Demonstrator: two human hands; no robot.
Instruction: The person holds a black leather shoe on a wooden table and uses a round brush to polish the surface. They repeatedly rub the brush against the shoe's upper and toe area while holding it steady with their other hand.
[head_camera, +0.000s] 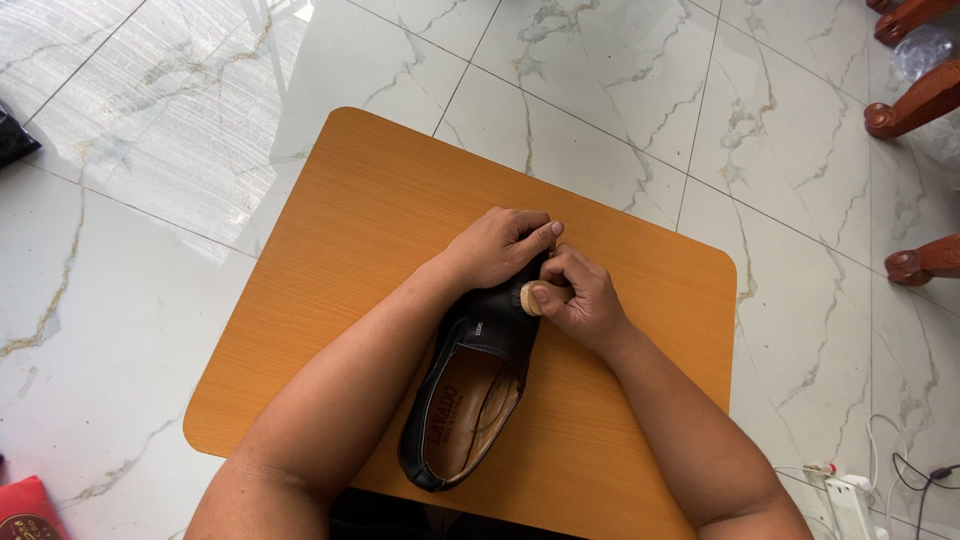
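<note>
A black leather shoe (470, 390) with a tan insole lies on a small orange wooden table (360, 220), heel toward me and toe pointing away. My left hand (497, 245) grips the toe end of the shoe from above and hides it. My right hand (580, 300) holds a small brush with a pale wooden handle (531, 299) against the shoe's upper, just beside my left hand. The brush's bristles touch the black leather.
The table stands on a glossy white marble tile floor (160, 120). Carved wooden furniture legs (915, 105) are at the upper right. A white power strip with cables (850, 495) lies at the lower right. A red object (25, 510) sits at the lower left corner.
</note>
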